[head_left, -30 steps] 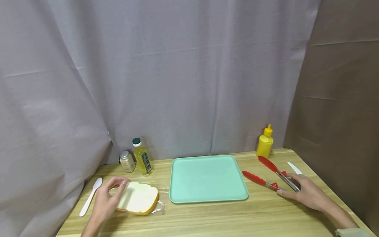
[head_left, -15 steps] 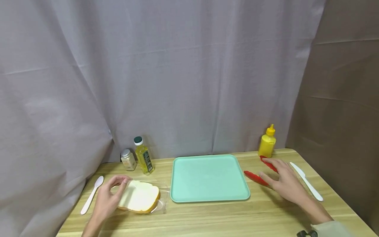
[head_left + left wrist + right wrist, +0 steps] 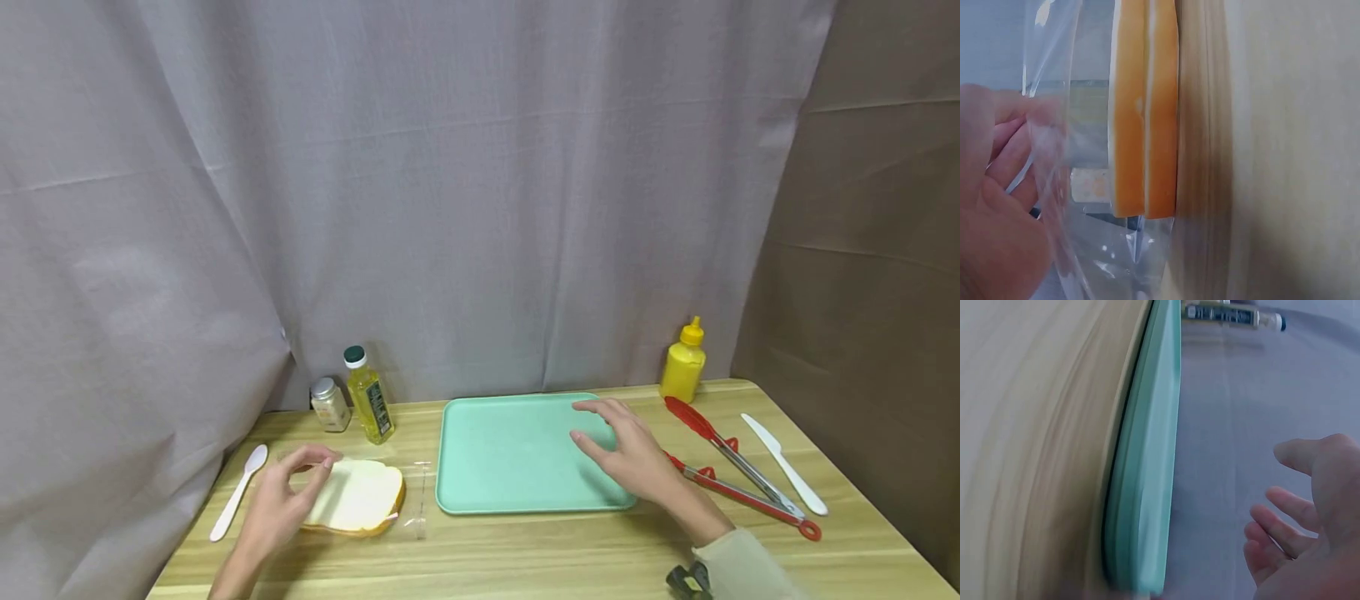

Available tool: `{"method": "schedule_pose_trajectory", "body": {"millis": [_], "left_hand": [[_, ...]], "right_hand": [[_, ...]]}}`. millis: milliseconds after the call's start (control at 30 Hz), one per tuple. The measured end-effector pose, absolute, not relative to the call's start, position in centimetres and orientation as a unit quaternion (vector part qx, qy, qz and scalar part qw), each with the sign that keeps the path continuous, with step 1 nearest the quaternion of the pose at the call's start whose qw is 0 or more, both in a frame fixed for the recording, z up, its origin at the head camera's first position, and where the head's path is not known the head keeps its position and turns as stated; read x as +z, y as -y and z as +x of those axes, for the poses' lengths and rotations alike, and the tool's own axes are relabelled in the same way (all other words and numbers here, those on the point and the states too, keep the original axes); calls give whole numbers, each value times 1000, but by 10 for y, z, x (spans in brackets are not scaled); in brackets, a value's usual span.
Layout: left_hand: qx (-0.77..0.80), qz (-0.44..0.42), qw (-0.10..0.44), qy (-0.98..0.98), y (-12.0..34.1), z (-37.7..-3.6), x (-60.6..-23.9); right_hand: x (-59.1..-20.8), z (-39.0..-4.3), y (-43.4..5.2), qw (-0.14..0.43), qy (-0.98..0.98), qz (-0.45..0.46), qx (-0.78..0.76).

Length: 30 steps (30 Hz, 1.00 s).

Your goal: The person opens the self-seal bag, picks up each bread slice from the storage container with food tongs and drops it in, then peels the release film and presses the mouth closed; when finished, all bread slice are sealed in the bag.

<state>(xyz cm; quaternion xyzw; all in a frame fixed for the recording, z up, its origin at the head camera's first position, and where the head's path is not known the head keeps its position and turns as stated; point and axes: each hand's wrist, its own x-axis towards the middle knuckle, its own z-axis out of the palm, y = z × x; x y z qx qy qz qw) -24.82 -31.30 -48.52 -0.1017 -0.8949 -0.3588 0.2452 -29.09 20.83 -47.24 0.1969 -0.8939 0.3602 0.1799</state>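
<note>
— Pinching what?
— My left hand point(image 3: 279, 506) pinches the clear bag point(image 3: 1054, 187) around the bread slices point(image 3: 352, 498), left of the green tray point(image 3: 487, 492).
— And your right hand point(image 3: 628, 450)?
— Fingers spread loose above the tray's right side, holding nothing; the bread lies leftward, nearer my left.

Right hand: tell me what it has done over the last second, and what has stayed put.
The right hand left the red tongs and swept left; it is now over the green tray, fingers relaxed and holding nothing. The tongs lie on the table. The left hand still pinches the clear bag around the bread.
</note>
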Motion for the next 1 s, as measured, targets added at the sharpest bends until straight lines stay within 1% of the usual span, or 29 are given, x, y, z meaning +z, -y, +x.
{"method": "schedule_pose_trajectory", "body": {"millis": [100, 200, 400, 567, 633, 733, 900, 1000], "left_hand": [[-334, -127, 229, 906, 312, -249, -483], [-317, -148, 225, 909, 312, -250, -481], [-316, -178, 212, 907, 309, -255, -479], [-318, -183, 189, 911, 287, -274, -470], [-309, -193, 173, 915, 273, -285, -467], [-284, -225, 134, 923, 253, -302, -464], [-232, -269, 55, 933, 229, -320, -467], [-219, -258, 42, 940, 223, -326, -474]], "right_hand": [[-474, -296, -186, 179, 885, 212, 374], [-474, -299, -162, 169, 875, 232, 390], [-474, -303, -118, 117, 859, 262, 424], [-475, -312, -85, 77, 847, 279, 445], [-477, -316, -72, 63, 844, 284, 451], [-480, -323, -53, 44, 839, 290, 459], [-489, -332, -24, 37, 838, 295, 458], [-494, -334, -11, 41, 843, 292, 450]]}}
